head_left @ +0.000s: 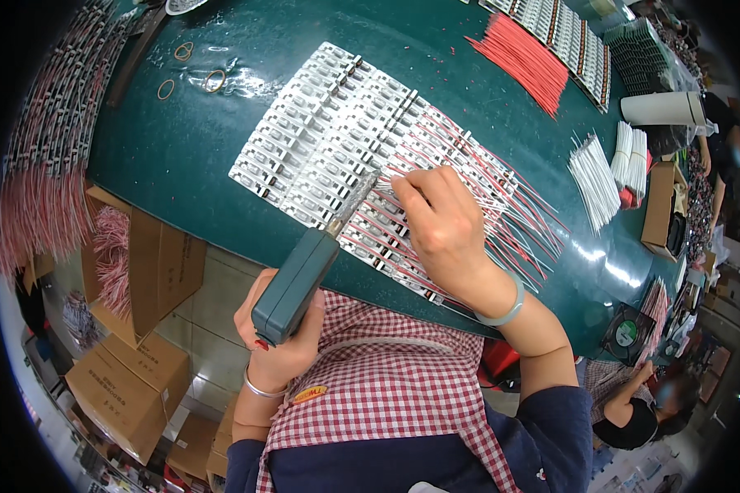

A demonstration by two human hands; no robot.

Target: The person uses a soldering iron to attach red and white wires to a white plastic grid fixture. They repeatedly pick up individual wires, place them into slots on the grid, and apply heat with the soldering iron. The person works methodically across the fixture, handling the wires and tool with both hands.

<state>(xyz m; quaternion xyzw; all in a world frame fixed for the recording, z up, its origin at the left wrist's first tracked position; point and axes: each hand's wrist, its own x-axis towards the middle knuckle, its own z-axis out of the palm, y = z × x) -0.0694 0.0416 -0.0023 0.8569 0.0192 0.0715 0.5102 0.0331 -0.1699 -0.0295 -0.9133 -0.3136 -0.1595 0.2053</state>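
Note:
My left hand (302,349) is wrapped round a dark green, gun-shaped hand tool (296,283) with a red spot at its rear. Its metal tip (353,201) points up and right over a sheet of joined white plastic parts (304,123) lying on the table. My right hand (444,222) is closed in a pinch just beside the tip, over a row of these parts. Red and white wires (522,218) fan out to the right from that row, partly beneath my right hand. My fingers cover what they pinch, apparently a wire end.
Red wires (526,66) and white wire bundles (594,181) lie at the right of the green table (164,156). Rubber bands (215,80) rest at the far left. Wired strips (49,148) hang past the left edge, near cardboard boxes (131,386). A co-worker (633,411) sits at right.

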